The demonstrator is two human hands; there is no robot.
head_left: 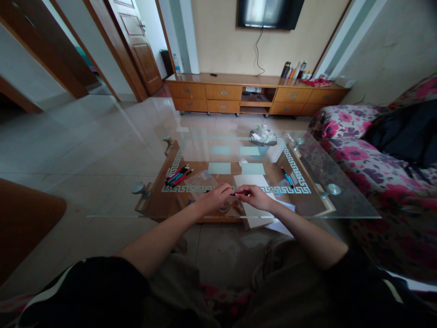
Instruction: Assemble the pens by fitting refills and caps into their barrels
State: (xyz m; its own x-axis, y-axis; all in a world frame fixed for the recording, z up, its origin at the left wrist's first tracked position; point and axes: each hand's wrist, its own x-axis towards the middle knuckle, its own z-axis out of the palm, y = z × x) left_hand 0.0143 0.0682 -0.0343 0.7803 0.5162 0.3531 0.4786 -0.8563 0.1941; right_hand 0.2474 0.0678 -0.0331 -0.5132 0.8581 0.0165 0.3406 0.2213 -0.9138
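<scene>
Over the near edge of the glass table (pixel 191 207), my two hands meet with their fingertips almost touching. My left hand (pixel 218 197) is closed around what looks like a thin dark pen (pixel 233 194), mostly covered by the fingers. From the other side, my right hand (pixel 251 196) pinches the same small piece with thumb and fingertips. A bunch of red, blue and black pens (pixel 178 176) lies to the left of my left hand. Two pens (pixel 287 177), blue and dark, rest on the right side of the glass.
Under the glass near my right hand are a white box (pixel 254 216) and white paper (pixel 282 221). A clear plastic bag (pixel 201 177) lies beside the pens. Toward the far edge stands a filled basket (pixel 262 136). A floral sofa (pixel 351 150) is on the right.
</scene>
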